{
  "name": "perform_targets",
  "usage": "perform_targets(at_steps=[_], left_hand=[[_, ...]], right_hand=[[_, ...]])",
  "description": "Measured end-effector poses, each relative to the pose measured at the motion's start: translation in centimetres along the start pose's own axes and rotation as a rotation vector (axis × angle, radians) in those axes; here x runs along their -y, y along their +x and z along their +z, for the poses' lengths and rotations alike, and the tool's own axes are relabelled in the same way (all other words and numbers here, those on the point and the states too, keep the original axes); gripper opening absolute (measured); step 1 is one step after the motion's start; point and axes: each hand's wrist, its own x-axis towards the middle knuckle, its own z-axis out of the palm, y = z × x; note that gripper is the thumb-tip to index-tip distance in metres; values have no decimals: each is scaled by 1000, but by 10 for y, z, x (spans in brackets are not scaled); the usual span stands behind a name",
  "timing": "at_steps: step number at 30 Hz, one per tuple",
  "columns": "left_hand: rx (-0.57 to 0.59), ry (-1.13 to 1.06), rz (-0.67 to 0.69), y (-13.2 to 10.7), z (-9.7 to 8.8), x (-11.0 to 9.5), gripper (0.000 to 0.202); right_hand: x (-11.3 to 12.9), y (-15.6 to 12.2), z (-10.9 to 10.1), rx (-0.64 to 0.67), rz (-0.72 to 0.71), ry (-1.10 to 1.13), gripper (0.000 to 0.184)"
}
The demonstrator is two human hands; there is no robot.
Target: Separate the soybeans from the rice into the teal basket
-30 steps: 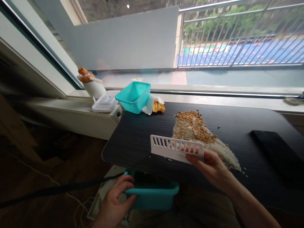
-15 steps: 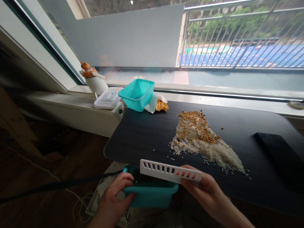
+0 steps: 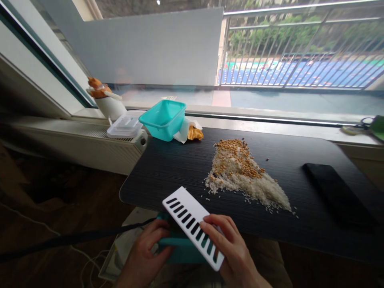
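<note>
My left hand (image 3: 145,252) is closed on the rim of a teal plastic tub (image 3: 186,252) below the table's front edge. Between the fingers of my right hand (image 3: 234,248) is a flat white slotted plastic piece (image 3: 190,204). This piece lies slantwise above the tub, its row of slots facing me, and covers much of the tub's opening. What the tub contains is hidden. Beyond my hands, a heap of white rice (image 3: 270,192) mixed with yellow-brown beans (image 3: 234,150) spreads over the dark table (image 3: 168,168).
A second teal tub (image 3: 163,120) stands at the table's far left corner, beside a crumpled orange-and-white wrapper (image 3: 195,133). A black phone (image 3: 333,188) lies at right. On the radiator side are a clear plastic lid (image 3: 124,125) and a white container (image 3: 109,106). A dark strap crosses the lower left.
My right hand has turned the slotted piece from nearly edge-on to face-up and slanted, moving it left and down over the tub. My left hand stays on the tub; the view shifted right.
</note>
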Motion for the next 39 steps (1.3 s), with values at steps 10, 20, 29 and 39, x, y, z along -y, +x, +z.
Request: perform_targets(at_steps=[10,20,29,39], left_hand=[[89,-45,21,7,23,-16,9],[166,-86,22,14,41,-43,11],[242,-87,-10,14,48,-45,13],[252,-113,-35,13,47,-49,17]], right_hand=[[-8,-36,-49,-168,93,-205,56],[-32,-39,-99,-463,270,-163,40],[-37,-7,-114,-666,612,186,22],[-40,14,-101,-436,540,270,25]])
